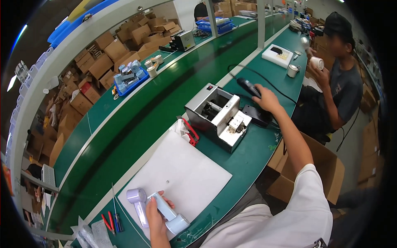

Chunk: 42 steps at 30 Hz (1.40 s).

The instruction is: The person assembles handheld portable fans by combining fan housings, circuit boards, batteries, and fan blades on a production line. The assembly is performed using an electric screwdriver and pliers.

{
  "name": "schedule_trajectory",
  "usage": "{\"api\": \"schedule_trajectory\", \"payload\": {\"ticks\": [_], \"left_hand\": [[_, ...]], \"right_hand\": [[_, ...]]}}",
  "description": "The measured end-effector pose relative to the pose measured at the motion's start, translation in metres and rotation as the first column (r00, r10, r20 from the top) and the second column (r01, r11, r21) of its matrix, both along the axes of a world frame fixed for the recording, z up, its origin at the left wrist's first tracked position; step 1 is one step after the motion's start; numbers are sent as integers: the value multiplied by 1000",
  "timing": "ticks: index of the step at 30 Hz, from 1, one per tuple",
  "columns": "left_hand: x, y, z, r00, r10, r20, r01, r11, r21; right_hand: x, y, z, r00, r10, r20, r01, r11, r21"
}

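Observation:
My left hand (156, 215) is closed around the handle of a light blue handheld fan (178, 223), whose round head points toward the front edge of the bench. Beside it, a similar lilac handheld fan (141, 211) lies on a white foam sheet (193, 165). My right arm reaches forward past a silver-and-black screw feeder (213, 115). In my right hand (268, 99) is a black electric screwdriver (248, 87) with a cable, held above the bench behind the feeder. A small bit (167, 182) rests on the sheet.
Red-handled pliers (108, 223), a blue screwdriver (118, 223) and bubble wrap (99, 233) lie front left. A black adapter (257, 115) sits right of the feeder. Across the green conveyor (165, 78) stands a blue tray (131, 84) of parts. A co-worker (341, 78) sits at right, near an open carton (326, 169).

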State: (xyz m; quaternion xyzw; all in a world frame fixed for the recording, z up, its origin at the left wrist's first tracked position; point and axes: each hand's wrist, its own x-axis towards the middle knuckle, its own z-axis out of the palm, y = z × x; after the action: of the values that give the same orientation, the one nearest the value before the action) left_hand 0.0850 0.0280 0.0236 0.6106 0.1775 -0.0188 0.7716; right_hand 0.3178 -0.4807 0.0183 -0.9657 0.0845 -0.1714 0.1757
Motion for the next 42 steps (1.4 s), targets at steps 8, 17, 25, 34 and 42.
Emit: {"api": "schedule_trajectory", "payload": {"ticks": [8, 17, 25, 34, 42], "left_hand": [[1, 3, 1, 1000, -2, -11, 1, 995, -105], [-19, 8, 2, 996, 40, 74, -30, 990, -138], [-25, 3, 13, 858, -204, 472, 230, 973, 3], [-34, 4, 1, 659, -190, 728, 217, 975, 58], [-38, 6, 3, 609, -252, 752, 176, 967, 181]], "right_hand": [[-87, 29, 91, 945, 174, 278, -314, 725, 613], [-146, 112, 101, 861, 321, 395, -344, -206, 916], [-166, 183, 113, 555, 458, 694, -347, -631, 694], [-167, 294, 168, 269, 476, 837, -483, -685, 545], [-172, 361, 193, 200, 485, 851, -476, -712, 517]]}}
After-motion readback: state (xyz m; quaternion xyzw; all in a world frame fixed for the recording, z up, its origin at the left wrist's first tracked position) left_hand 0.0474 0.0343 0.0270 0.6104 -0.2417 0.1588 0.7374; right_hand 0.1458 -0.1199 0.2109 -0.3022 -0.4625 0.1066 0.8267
